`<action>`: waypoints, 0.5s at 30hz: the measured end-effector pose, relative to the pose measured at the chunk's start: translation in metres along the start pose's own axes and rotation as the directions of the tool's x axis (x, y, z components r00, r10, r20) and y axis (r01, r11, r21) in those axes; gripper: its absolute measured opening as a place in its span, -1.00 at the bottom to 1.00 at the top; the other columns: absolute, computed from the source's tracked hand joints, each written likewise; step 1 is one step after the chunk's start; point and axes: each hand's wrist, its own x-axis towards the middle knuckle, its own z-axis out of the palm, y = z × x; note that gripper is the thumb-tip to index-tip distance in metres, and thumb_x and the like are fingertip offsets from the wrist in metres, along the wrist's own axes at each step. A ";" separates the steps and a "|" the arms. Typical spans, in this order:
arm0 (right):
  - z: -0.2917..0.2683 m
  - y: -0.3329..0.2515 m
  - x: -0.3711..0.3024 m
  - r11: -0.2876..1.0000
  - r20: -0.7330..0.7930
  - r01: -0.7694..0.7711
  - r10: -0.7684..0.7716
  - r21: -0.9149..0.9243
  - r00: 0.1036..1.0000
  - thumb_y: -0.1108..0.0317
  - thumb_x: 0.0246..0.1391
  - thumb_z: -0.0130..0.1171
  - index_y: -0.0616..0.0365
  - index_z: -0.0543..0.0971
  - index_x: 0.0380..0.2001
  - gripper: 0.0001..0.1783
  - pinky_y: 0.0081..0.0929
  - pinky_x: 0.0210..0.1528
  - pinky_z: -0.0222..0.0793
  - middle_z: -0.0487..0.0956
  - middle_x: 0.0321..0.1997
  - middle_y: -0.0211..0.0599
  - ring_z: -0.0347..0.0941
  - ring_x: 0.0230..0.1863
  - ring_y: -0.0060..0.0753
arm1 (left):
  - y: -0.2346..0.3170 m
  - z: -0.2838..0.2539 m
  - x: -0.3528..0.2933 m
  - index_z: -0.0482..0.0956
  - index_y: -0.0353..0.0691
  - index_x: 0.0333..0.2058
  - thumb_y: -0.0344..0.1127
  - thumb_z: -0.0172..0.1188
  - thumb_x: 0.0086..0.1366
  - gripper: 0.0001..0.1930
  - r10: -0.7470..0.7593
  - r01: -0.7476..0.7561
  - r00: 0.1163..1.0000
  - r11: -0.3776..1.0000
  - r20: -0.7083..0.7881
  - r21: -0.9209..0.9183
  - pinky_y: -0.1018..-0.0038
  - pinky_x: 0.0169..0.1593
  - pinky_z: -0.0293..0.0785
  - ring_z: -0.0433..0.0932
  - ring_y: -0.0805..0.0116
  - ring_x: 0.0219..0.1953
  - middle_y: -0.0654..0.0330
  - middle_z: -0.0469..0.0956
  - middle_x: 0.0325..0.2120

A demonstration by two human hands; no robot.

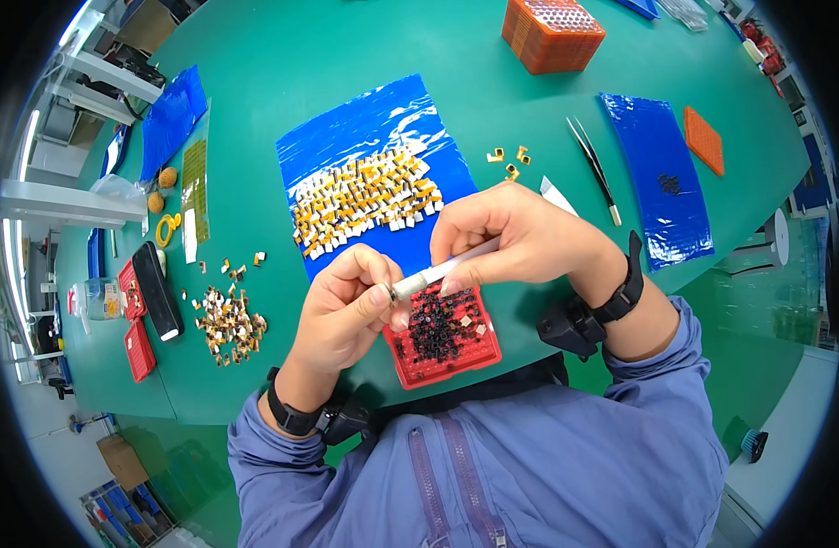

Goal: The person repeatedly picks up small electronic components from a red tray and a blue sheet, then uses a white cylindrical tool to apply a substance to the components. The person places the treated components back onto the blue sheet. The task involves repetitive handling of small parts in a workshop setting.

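Note:
My right hand (pixel 520 233) grips a slim white pen-like tool (pixel 445 266) whose lower end is wrapped in pale tape. At the tool's tip, the fingertips of my left hand (pixel 346 306) pinch a small dark part (pixel 393 296), mostly hidden by the fingers. Both hands are over a red tray (pixel 451 374) of small black pieces (pixel 433 333), with a few light-coloured bits among them. Just beyond the hands, a blue sheet (pixel 346 137) carries rows of small white, orange and black parts (pixel 365 196).
A loose pile of small gold-and-white parts (pixel 230 324) lies left, near a black phone (pixel 157 290) and yellow scissors (pixel 167 230). To the right are tweezers (pixel 593 169), a second blue sheet (pixel 657 183) with black bits and an orange tray (pixel 703 140). Stacked orange trays (pixel 554 36) stand farther back.

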 end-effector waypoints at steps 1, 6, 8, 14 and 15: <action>0.001 0.001 0.000 0.999 0.000 0.000 0.000 0.045 1.000 0.38 0.04 0.17 0.27 0.53 -0.43 -0.86 -0.72 -0.56 0.21 0.46 -0.65 -0.48 0.33 -0.60 -0.73 | 0.000 0.001 -0.001 0.26 -0.22 -0.37 -0.32 0.04 0.28 -0.84 0.007 -0.007 1.000 1.000 -0.009 0.007 0.64 -0.41 0.36 0.41 0.49 -0.51 0.22 0.33 -0.50; 0.003 0.002 0.000 0.996 0.013 -0.006 0.005 0.090 1.000 0.33 0.05 0.16 0.23 0.52 -0.47 -0.83 -0.69 -0.56 0.15 0.38 -0.68 -0.52 0.23 -0.61 -0.74 | -0.001 -0.003 -0.002 0.30 -0.23 -0.35 -0.42 0.03 0.27 -0.91 0.016 -0.014 1.000 0.998 0.024 -0.055 0.60 -0.36 0.40 0.45 0.47 -0.45 0.19 0.36 -0.46; 0.002 0.004 -0.001 0.997 -0.012 0.016 -0.015 0.070 1.000 0.32 0.07 0.14 0.23 0.52 -0.47 -0.82 -0.68 -0.56 0.15 0.39 -0.68 -0.51 0.24 -0.61 -0.73 | 0.000 0.003 -0.001 0.27 -0.22 -0.38 -0.32 0.06 0.27 -0.84 0.003 -0.002 1.000 1.000 -0.016 0.031 0.65 -0.44 0.33 0.40 0.50 -0.52 0.22 0.33 -0.51; 0.000 -0.004 -0.002 0.992 0.044 -0.089 0.085 0.090 0.995 0.33 0.04 0.17 0.22 0.51 -0.46 -0.83 -0.69 -0.62 0.10 0.40 -0.69 -0.52 0.21 -0.66 -0.74 | 0.000 0.002 -0.002 0.27 -0.22 -0.38 -0.34 0.08 0.25 -0.84 0.013 -0.013 1.000 0.999 0.011 0.047 0.67 -0.45 0.32 0.39 0.49 -0.53 0.21 0.32 -0.51; 0.001 -0.001 -0.003 0.999 0.016 0.016 -0.016 0.041 1.000 0.33 0.04 0.18 0.21 0.51 -0.47 -0.84 -0.69 -0.63 0.08 0.40 -0.70 -0.53 0.21 -0.67 -0.75 | 0.001 0.003 -0.002 0.27 -0.22 -0.38 -0.34 0.08 0.25 -0.84 0.012 -0.012 1.000 0.999 0.008 0.049 0.67 -0.46 0.32 0.39 0.49 -0.53 0.21 0.32 -0.51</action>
